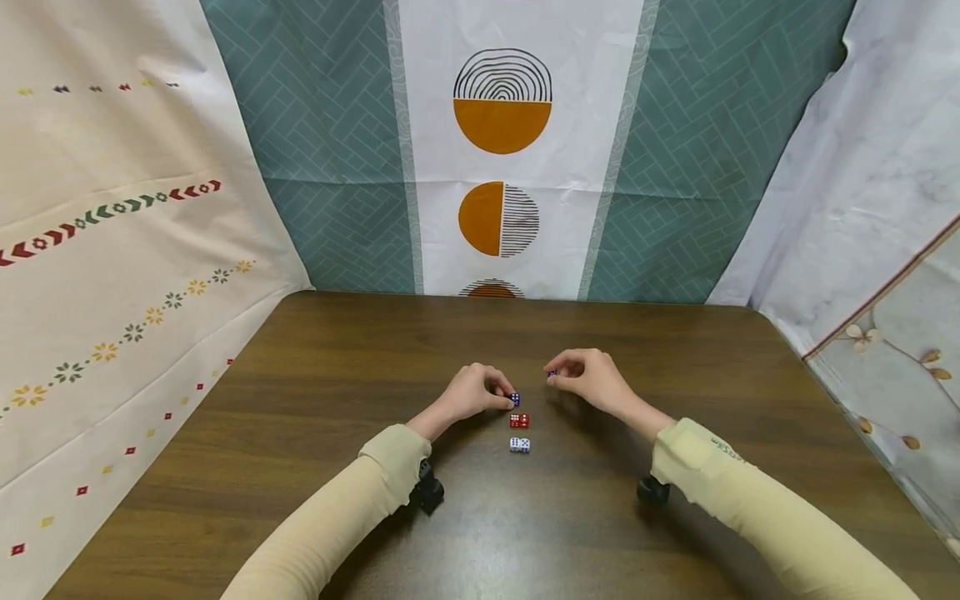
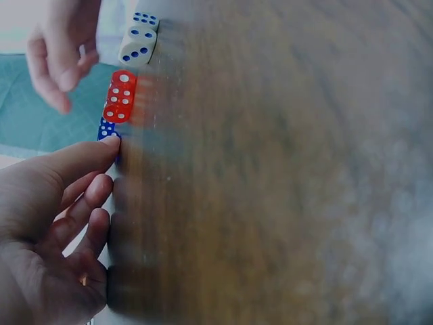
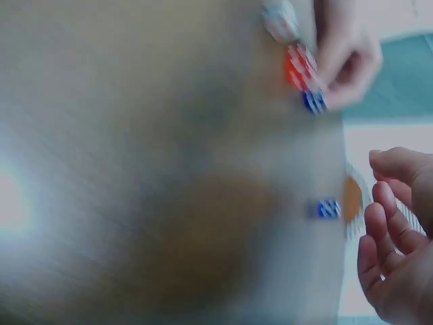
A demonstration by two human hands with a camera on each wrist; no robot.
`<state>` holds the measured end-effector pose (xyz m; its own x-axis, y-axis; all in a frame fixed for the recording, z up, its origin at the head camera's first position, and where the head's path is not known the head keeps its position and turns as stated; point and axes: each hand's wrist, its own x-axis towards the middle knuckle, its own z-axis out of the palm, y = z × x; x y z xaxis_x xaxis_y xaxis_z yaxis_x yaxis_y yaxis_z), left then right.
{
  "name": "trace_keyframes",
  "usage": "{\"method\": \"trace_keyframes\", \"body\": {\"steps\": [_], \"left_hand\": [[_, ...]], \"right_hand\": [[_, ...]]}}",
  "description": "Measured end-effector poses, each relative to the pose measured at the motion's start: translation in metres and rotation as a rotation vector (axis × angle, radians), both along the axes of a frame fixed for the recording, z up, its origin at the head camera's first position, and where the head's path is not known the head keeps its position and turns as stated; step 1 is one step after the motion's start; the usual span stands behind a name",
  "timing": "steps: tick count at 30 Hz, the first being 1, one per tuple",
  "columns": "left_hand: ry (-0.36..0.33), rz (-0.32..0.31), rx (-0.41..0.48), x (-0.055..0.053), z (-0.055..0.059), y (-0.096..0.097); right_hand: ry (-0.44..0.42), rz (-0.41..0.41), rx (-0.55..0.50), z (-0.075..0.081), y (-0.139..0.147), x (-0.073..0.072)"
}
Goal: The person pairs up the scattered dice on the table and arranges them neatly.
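My left hand (image 1: 474, 392) pinches a blue die (image 1: 515, 399) with thumb and index finger, at the table's middle. In the left wrist view the thumb covers part of this blue die (image 2: 106, 128). My right hand (image 1: 592, 379) is a little farther back on the right, over a second blue die (image 1: 552, 374). The right wrist view has that blue die (image 3: 329, 208) on the table, apart from the loosely bent fingers (image 3: 399, 166). Two red dice (image 1: 520, 421) sit side by side just in front of the left hand's die.
Two white dice (image 1: 520, 445) with blue pips stand side by side, nearer than the red pair. All lie on a brown wooden table (image 1: 360, 333). A patterned cloth (image 1: 502, 25) hangs behind its far edge, with further cloths at both sides.
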<state>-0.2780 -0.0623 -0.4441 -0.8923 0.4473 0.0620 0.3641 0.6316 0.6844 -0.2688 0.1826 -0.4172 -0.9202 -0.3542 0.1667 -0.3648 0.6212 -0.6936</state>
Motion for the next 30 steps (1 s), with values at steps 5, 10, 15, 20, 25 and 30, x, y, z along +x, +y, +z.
{"method": "trace_keyframes", "body": {"steps": [5, 10, 15, 20, 25, 30], "left_hand": [[-0.012, -0.004, 0.001, 0.0, -0.001, 0.0], [-0.013, -0.012, 0.011, 0.0, 0.0, 0.0], [-0.016, -0.011, 0.014, 0.0, 0.001, 0.0], [-0.018, -0.007, 0.011, 0.0, 0.001, 0.0], [-0.018, -0.006, 0.015, 0.001, 0.001, -0.001], [-0.022, -0.002, 0.017, 0.002, 0.002, -0.001]], "right_hand": [[0.023, -0.054, 0.002, 0.002, 0.011, -0.023], [-0.038, -0.026, 0.033, -0.01, 0.017, -0.032], [-0.066, -0.013, 0.036, -0.022, 0.018, -0.034], [-0.058, -0.044, 0.017, -0.027, 0.016, -0.034], [-0.047, -0.059, 0.02, -0.029, 0.014, -0.033], [-0.039, -0.069, 0.014, -0.031, 0.012, -0.032]]}}
